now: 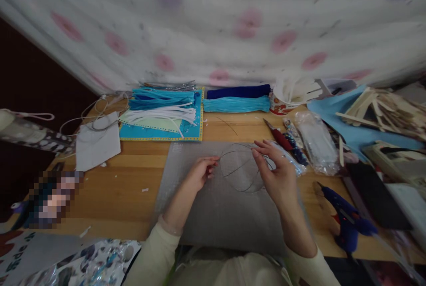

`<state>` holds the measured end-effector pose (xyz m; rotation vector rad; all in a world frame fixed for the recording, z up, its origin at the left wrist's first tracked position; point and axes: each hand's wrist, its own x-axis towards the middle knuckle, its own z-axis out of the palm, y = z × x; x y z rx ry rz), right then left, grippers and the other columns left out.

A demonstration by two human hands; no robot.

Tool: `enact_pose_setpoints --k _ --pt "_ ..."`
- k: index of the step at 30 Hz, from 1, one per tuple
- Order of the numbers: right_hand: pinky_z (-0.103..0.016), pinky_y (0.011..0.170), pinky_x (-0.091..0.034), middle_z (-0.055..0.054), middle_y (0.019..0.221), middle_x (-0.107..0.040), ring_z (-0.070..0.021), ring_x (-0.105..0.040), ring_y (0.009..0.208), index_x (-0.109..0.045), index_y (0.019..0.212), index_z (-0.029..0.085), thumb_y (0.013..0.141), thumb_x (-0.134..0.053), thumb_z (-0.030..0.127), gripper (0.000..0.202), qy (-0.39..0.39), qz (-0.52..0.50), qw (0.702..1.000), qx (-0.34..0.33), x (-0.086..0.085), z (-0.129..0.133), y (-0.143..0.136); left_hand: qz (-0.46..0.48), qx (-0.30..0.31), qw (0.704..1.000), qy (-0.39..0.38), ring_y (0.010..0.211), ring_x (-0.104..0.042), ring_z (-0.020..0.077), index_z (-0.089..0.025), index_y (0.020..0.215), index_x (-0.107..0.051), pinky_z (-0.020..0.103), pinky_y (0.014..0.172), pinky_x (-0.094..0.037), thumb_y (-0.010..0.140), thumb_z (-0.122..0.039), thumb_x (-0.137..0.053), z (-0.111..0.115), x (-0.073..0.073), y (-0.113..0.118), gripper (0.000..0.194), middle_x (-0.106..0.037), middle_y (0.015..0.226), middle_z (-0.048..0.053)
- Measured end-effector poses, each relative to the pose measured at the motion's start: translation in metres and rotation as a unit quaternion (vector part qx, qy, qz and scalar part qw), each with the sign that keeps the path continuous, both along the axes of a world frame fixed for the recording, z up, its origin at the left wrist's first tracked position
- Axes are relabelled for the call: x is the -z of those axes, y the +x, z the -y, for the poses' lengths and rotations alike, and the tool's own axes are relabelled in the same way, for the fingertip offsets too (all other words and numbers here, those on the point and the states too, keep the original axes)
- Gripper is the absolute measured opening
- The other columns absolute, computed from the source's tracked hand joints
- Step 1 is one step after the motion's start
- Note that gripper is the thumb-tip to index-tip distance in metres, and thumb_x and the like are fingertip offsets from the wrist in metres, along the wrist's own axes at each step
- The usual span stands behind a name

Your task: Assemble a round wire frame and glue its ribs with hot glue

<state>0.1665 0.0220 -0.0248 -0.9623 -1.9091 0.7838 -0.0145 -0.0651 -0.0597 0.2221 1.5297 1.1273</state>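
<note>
A thin dark wire, bent into a loose loop with an end crossing its middle, is held between my two hands above a grey mat. My left hand pinches the loop's left side between thumb and fingertips. On the other side, my right hand grips the upper right of the loop, its thumb and index finger close together and the other fingers curled. Beyond the mat, a short thin wire lies on the wooden table.
White and blue pipe cleaners lie at the back left, more blue bundles beside them. Red-handled pliers, a plastic packet and a blue glue gun are at right. Wooden sticks pile up behind. A paper cup holds white sticks.
</note>
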Motion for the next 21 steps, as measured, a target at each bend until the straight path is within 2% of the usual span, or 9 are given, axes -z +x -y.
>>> enact_pose_setpoints --k 2,5,9,11,13,15,17,21 --pt "-0.054 0.108 -0.041 -0.009 0.113 -0.074 -0.0268 -0.059 0.124 -0.072 0.092 0.024 0.09 -0.06 0.036 0.016 -0.002 -0.004 1.0 0.0 0.0 0.0 0.0 -0.005 0.001 1.0 -0.003 0.044 -0.036 0.0038 -0.009 0.096 -0.07 0.019 0.044 -0.028 0.079 -0.014 -0.058 -0.001 -0.001 -0.002 0.022 -0.054 0.067 -0.002" --pt "-0.055 0.107 -0.042 -0.008 0.112 -0.074 -0.0276 -0.06 0.123 -0.072 0.092 0.025 0.09 -0.061 0.037 0.016 0.001 -0.008 1.0 0.002 0.0 0.0 0.0 -0.045 0.023 0.999 -0.019 0.045 -0.042 0.0051 -0.011 0.095 -0.07 0.019 0.046 -0.034 0.084 -0.016 -0.054 0.001 -0.001 -0.003 0.02 -0.06 0.072 0.001" --pt "-0.055 0.107 -0.042 -0.008 0.113 -0.074 -0.0279 -0.059 0.123 -0.072 0.092 0.025 0.09 -0.06 0.037 0.017 -0.008 -0.009 1.0 -0.003 0.0 -0.001 0.0 -0.164 0.068 0.983 -0.053 0.05 -0.048 0.0096 -0.014 0.079 -0.069 0.021 0.048 -0.034 0.084 -0.019 -0.059 0.002 0.005 0.001 0.012 -0.064 0.07 0.004" --pt "-0.056 0.106 -0.042 -0.009 0.113 -0.074 -0.0285 -0.06 0.123 -0.072 0.092 0.025 0.09 -0.06 0.037 0.017 -0.012 -0.01 1.0 -0.005 0.0 -0.001 0.0 -0.237 0.088 0.966 -0.06 0.061 -0.055 0.0145 -0.016 0.066 -0.065 0.022 0.053 -0.036 0.079 -0.02 -0.065 -0.002 0.008 0.003 0.014 -0.063 0.065 0.005" --pt "-0.056 0.106 -0.042 -0.009 0.112 -0.074 -0.0288 -0.06 0.122 -0.072 0.091 0.024 0.09 -0.06 0.037 0.017 -0.012 -0.01 1.0 -0.006 0.0 -0.002 0.0 -0.297 0.108 0.947 -0.058 0.082 -0.061 0.0217 -0.018 0.056 -0.061 0.024 0.063 -0.041 0.074 -0.019 -0.07 -0.011 0.01 0.005 0.021 -0.063 0.067 0.007" --pt "-0.055 0.106 -0.043 -0.009 0.112 -0.074 -0.0288 -0.061 0.121 -0.072 0.09 0.024 0.089 -0.06 0.037 0.017 -0.009 -0.007 1.0 -0.009 0.0 -0.003 0.0 -0.336 0.136 0.93 -0.054 0.1 -0.061 0.0282 -0.019 0.051 -0.059 0.028 0.073 -0.044 0.07 -0.016 -0.072 -0.021 0.009 0.005 0.024 -0.065 0.07 0.009" --pt "-0.054 0.105 -0.044 -0.01 0.112 -0.074 -0.0285 -0.061 0.121 -0.071 0.091 0.024 0.089 -0.061 0.036 0.016 -0.008 -0.006 1.0 -0.011 0.0 -0.004 0.0 -0.361 0.168 0.916 -0.052 0.109 -0.059 0.0328 -0.019 0.051 -0.061 0.031 0.082 -0.044 0.067 -0.012 -0.074 -0.031 0.007 0.005 0.022 -0.066 0.072 0.011" --pt "-0.054 0.104 -0.045 -0.01 0.112 -0.074 -0.0287 -0.061 0.121 -0.071 0.091 0.024 0.089 -0.061 0.034 0.015 -0.009 -0.011 1.0 -0.013 0.002 -0.004 0.0 -0.395 0.22 0.89 -0.053 0.114 -0.059 0.037 -0.019 0.06 -0.07 0.034 0.089 -0.045 0.061 -0.006 -0.077 -0.048 0.008 0.004 0.015 -0.07 0.076 0.013"
